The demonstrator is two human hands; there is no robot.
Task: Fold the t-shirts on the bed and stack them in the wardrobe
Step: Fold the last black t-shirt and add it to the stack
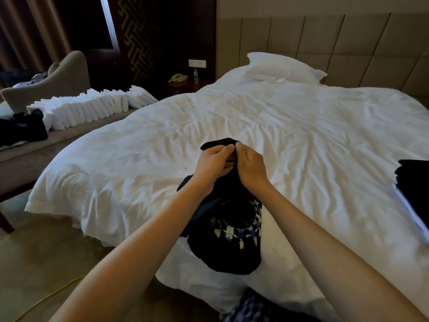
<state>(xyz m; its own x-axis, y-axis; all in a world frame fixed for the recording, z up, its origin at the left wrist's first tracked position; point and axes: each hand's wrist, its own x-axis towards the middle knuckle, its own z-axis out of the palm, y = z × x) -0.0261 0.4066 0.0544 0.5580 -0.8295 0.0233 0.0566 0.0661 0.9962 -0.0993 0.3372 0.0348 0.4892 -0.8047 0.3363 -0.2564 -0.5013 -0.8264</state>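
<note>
A black t-shirt (228, 238) with a small multicoloured print hangs bunched over the near corner of the white bed (267, 126). My left hand (214, 162) and my right hand (250, 167) are side by side above the bed, both pinching the shirt's top edge and holding it up. At the bed's right edge lies a stack of folded dark garments (414, 182) with a white one under it. The wardrobe is not in view.
A white pillow (282, 67) lies at the padded headboard. To the left, a bench holds a row of folded white towels (90, 109) and dark clothes (22, 126). A beige armchair (54, 80), a nightstand with phone (178, 78) and bottle stand behind. A yellow cable (50, 293) crosses the floor.
</note>
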